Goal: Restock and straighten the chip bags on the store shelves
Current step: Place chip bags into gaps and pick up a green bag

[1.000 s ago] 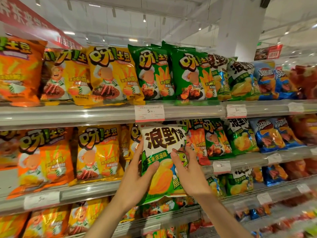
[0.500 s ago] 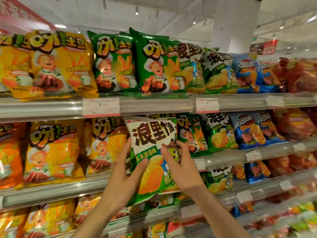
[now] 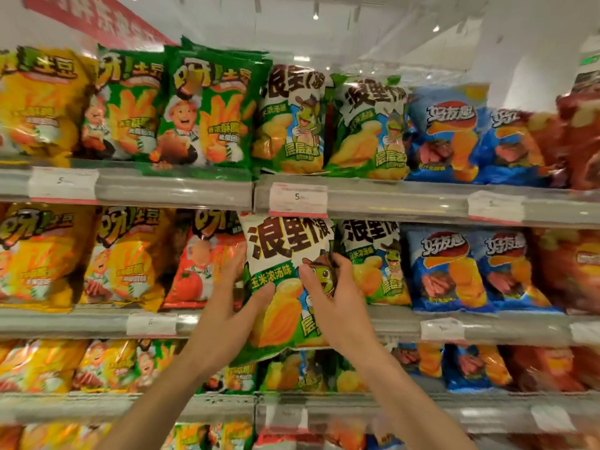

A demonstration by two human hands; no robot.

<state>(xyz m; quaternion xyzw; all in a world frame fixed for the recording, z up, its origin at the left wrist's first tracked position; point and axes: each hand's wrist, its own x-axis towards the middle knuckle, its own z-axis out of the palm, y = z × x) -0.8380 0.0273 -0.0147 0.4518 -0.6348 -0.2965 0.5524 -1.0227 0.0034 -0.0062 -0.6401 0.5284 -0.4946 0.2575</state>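
Evidently the white-and-green chip bag (image 3: 285, 280) has travelled rightward along the middle shelf (image 3: 406, 323) over the past second: it earlier fronted the orange bags and now stands directly left of a matching bag (image 3: 373, 258), beneath the matching pair at 12 o'clock. The left hand (image 3: 227, 316) grasps its left edge, thumb across the front; the right hand (image 3: 337, 303) grasps its right side. Its lower edge hangs below the shelf lip, so, in my judgement, seating it in this slot remains outstanding.
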